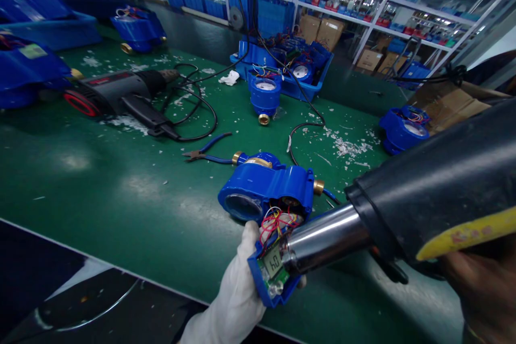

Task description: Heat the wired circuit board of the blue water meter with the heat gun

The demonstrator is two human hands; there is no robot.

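Gloved in white, my left hand (pixel 242 274) grips a blue electronics module (pixel 270 274) from below, thumb up along its side, tilting the small LCD and green circuit board toward me so the face stays readable. Red and yellow wires (pixel 276 221) run from it into the open blue water meter (pixel 268 188) lying on its side on the green worktop (pixel 121 188), so the module sits just off the meter's edge, tethered.

At lower right my bare right hand (pixel 484 290) is closed on the handle of a black heat gun (pixel 435 188), though the grip itself is partly out of view. Its metal nozzle (pixel 322 239) points left and nearly touches the module, aimed close, I judge, to keep the heat on one spot.

Beyond the meter lie blue-handled pliers (pixel 205 151), a second heat gun (pixel 121 91) with its coiled black cord, and white flakes scattered about. Farther off stand another meter (pixel 265 94) upright, a blue bin (pixel 286 62) of more meters, one more meter (pixel 403 128) at right by cardboard boxes, and shelving behind.
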